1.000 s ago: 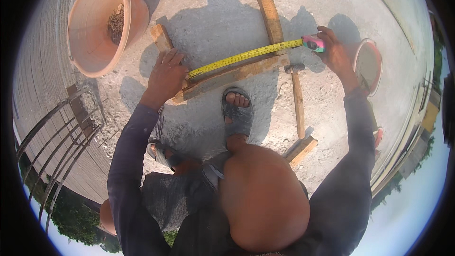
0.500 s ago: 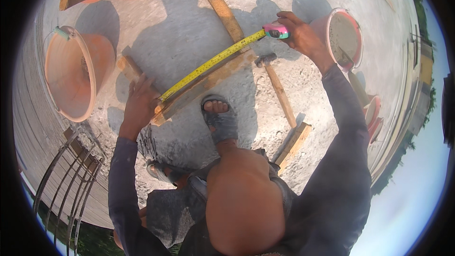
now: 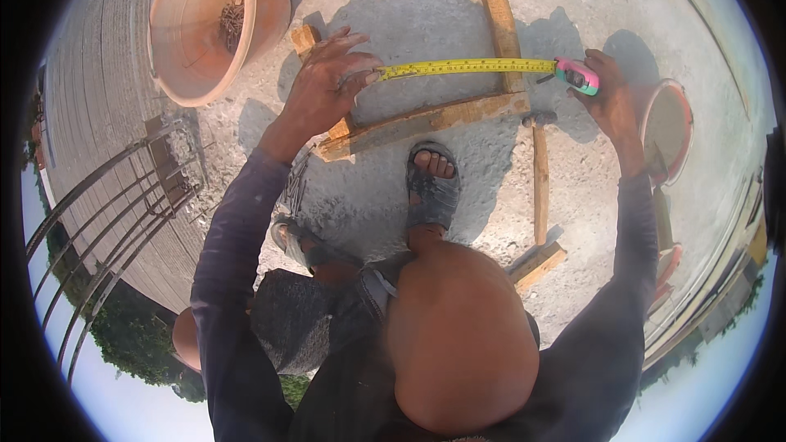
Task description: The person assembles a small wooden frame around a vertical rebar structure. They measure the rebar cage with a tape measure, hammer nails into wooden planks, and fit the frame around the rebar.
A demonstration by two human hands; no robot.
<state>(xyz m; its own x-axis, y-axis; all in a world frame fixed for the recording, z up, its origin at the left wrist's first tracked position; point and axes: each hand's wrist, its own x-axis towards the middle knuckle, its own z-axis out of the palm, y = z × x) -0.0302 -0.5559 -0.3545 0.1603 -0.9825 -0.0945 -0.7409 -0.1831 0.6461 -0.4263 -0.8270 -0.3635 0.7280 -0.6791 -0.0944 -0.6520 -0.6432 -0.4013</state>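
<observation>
Moved since the frame half a second earlier: the left hand [image 3: 323, 86] and the free end of the yellow, black-marked flexible tape blade [image 3: 467, 66] have shifted from the left end of the crosspiece, a rough brown timber bar [image 3: 426, 124], to a position beyond it and inward; the whole picture has also swung. Head view, the only one supplied: the left hand pinches the blade's end between thumb and fingertips, on the far side of the crosspiece, toward its left end. The right hand [image 3: 612, 106] grips the pink and turquoise tape case [image 3: 578, 76], outside the crosspiece's right end and also on the far side. Between the hands the blade runs left to right, nearly straight, its long axis angled to that of the crosspiece, with the gap wider at the left; the right hand's case therefore appears nearer its end of the crosspiece. The blade passes across a long brown timber [image 3: 495, 12] extending away from the crosspiece's right end; contact cannot be confirmed. A wooden-handled hammer [image 3: 540, 184] lies on the near side, just beside that same end.
</observation>
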